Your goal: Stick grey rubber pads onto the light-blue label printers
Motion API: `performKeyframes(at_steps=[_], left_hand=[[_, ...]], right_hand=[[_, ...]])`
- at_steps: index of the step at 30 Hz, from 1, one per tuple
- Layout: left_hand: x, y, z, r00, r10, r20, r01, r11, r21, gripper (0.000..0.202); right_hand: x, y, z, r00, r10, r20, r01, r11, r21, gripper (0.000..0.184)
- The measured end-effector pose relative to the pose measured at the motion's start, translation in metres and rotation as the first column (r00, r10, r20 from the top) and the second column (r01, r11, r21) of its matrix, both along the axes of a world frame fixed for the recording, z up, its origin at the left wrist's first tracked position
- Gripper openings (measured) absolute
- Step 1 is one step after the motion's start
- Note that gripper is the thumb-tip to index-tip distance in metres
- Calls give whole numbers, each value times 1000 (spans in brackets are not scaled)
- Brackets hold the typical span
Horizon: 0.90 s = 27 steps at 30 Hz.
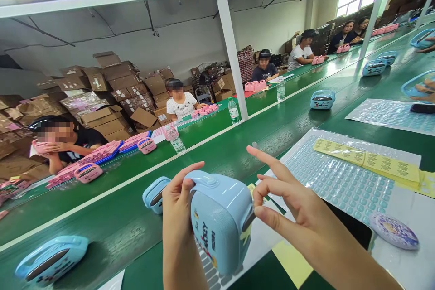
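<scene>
My left hand (178, 204) is wrapped around a light-blue portable speaker (220, 217) with a carry handle and a cartoon print lettered MICKEY. The speaker is tilted, its printed front facing down and left. My right hand (288, 204) is at the speaker's right edge, by a dark strip. Its thumb and a bent finger meet there in a pinch; what is between them, if anything, is too small to make out. The index finger points up and away, with a small translucent piece (254, 145) by its tip. A sheet of rounded clear stickers (333, 176) lies to the right.
More blue speakers (52, 258) stand along the green conveyor belt (129, 217). Yellow label sheets (367, 158), a dark phone (350, 226) and an oval patterned object (394, 231) lie at right. Across the belt, several people sit with pink parts (88, 158) and bottles (233, 111). A white post (231, 45) rises beyond.
</scene>
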<state>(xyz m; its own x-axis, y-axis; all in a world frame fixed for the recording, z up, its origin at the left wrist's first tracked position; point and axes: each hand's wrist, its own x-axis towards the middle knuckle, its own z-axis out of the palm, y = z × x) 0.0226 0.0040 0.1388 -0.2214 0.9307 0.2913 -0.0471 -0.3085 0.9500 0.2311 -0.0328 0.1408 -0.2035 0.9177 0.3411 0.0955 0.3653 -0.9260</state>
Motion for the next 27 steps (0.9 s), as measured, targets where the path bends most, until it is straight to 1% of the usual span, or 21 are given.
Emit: performKeyframes(at_steps=[4, 7, 13, 17, 25, 27], left_hand=[[2, 1, 4, 1000, 8, 5, -8, 1000, -1, 54], [2, 1, 4, 1000, 29, 5, -29, 1000, 5, 55], [0, 2, 0, 1000, 12, -8, -11, 1000, 21, 51], [0, 2, -3, 999, 8, -34, -7, 1000, 21, 51], [-1, 2, -4, 1000, 22, 9, -23, 1000, 5, 51], [1, 2, -2, 998, 28, 51, -27, 1000, -13, 54]], right_hand=[[-1, -1, -2, 1000, -1, -22, 2, 1000, 21, 19], [0, -2, -3, 1000, 3, -28, -3, 1000, 7, 19], [-1, -2, -1, 1000, -5, -29, 4, 1000, -27, 19], [-4, -1, 0, 999, -30, -16, 30, 999, -42, 17], [-10, -4, -6, 991, -125, -37, 127, 991, 46, 12], [-12, -2, -9, 983, -147, -109, 154, 986, 62, 8]])
